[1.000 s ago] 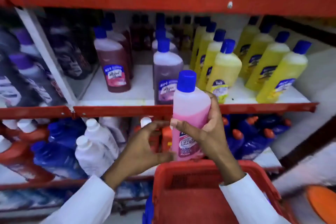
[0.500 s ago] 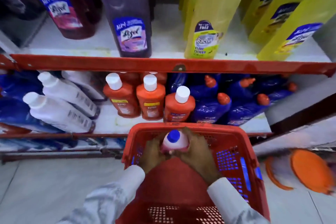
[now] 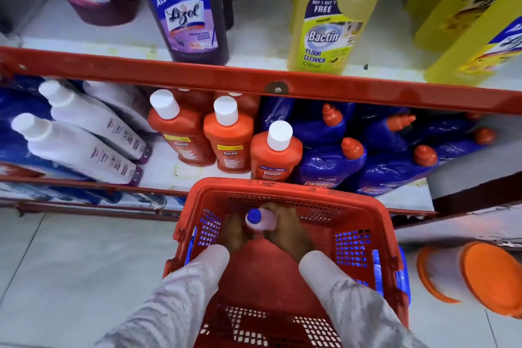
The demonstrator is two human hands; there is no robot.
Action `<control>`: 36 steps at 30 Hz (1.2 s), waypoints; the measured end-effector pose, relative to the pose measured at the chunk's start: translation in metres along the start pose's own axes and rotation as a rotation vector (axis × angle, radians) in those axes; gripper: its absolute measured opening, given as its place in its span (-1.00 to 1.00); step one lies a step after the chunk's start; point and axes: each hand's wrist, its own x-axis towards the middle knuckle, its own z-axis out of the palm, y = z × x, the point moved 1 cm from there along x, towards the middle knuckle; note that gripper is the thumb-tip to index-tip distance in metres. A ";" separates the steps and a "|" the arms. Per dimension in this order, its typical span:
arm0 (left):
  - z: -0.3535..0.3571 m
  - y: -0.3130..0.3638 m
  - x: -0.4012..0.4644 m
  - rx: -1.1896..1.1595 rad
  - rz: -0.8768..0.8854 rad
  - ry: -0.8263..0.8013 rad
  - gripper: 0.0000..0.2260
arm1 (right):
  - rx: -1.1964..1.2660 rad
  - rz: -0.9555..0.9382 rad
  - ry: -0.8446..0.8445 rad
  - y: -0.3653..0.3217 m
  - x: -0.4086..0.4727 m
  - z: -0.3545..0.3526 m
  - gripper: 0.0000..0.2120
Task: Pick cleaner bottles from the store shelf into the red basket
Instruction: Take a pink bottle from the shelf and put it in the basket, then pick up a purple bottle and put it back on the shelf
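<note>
A pink cleaner bottle [image 3: 264, 222] with a blue cap stands upright deep in the red basket [image 3: 285, 188], near its far wall. My left hand [image 3: 234, 232] holds its left side and my right hand [image 3: 286, 230] wraps its right side. Both hands are low inside the basket, and the bottle's lower body is hidden between them. On the shelf behind stand orange Bactin bottles [image 3: 230, 138] with white caps, blue bottles [image 3: 330, 164] with orange caps, and, one level up, a yellow Bactin bottle [image 3: 327, 17] and a purple Lizol bottle [image 3: 187, 11].
The red shelf rail [image 3: 254, 82] runs across just above the basket. White bottles [image 3: 76, 147] lie tilted on the lower shelf at left. Orange round lids [image 3: 491, 277] lie on the tiled floor [image 3: 70, 263] to the basket's right.
The pink bottle went from in front of the shelf down into the basket, held by both hands. My view dropped and moved closer; the hands now sit lower in the basket.
</note>
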 end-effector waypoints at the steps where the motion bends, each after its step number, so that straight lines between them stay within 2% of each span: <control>1: -0.006 -0.003 -0.001 0.011 0.026 0.000 -0.60 | -0.026 -0.004 -0.021 -0.004 -0.001 -0.005 -0.56; 3: -0.032 0.014 -0.019 0.052 0.119 -0.012 -0.53 | -0.096 -0.030 -0.031 -0.013 -0.006 -0.017 -0.55; 7: -0.099 0.054 -0.063 0.124 0.428 0.135 -0.59 | -0.117 -0.113 0.100 -0.045 -0.019 -0.050 -0.62; 10: -0.160 0.081 -0.089 0.245 0.603 0.340 -0.73 | -0.081 -0.221 0.255 -0.097 -0.028 -0.083 -0.69; 14: -0.227 0.105 -0.107 0.242 0.830 0.720 -0.81 | -0.033 -0.376 0.539 -0.178 -0.035 -0.126 -0.79; 16: -0.255 0.111 -0.105 0.257 0.870 0.852 -0.77 | 0.021 -0.465 0.708 -0.215 -0.035 -0.139 -0.83; 18: -0.280 0.113 -0.096 0.254 0.859 0.898 -0.70 | 0.092 -0.502 0.876 -0.246 -0.030 -0.144 -0.77; 21: -0.299 0.116 -0.082 0.321 0.799 0.909 -0.55 | 0.155 -0.469 1.037 -0.290 -0.010 -0.141 -0.48; 24: -0.303 0.114 -0.068 0.421 0.707 0.852 -0.46 | 0.214 -0.346 1.045 -0.328 0.019 -0.130 -0.10; 26: -0.305 0.110 -0.062 0.458 0.683 0.797 -0.45 | 0.315 -0.274 1.025 -0.346 0.037 -0.127 0.00; 29: -0.307 0.105 -0.060 0.507 0.703 0.766 -0.49 | 0.475 -0.245 0.989 -0.354 0.056 -0.133 -0.09; 32: -0.312 0.102 -0.064 0.510 0.723 0.742 -0.49 | 0.674 -0.298 0.949 -0.352 0.054 -0.142 -0.19; 36: -0.312 0.101 -0.060 0.480 0.734 0.740 -0.49 | 1.004 -0.639 0.797 -0.349 0.023 -0.158 -0.26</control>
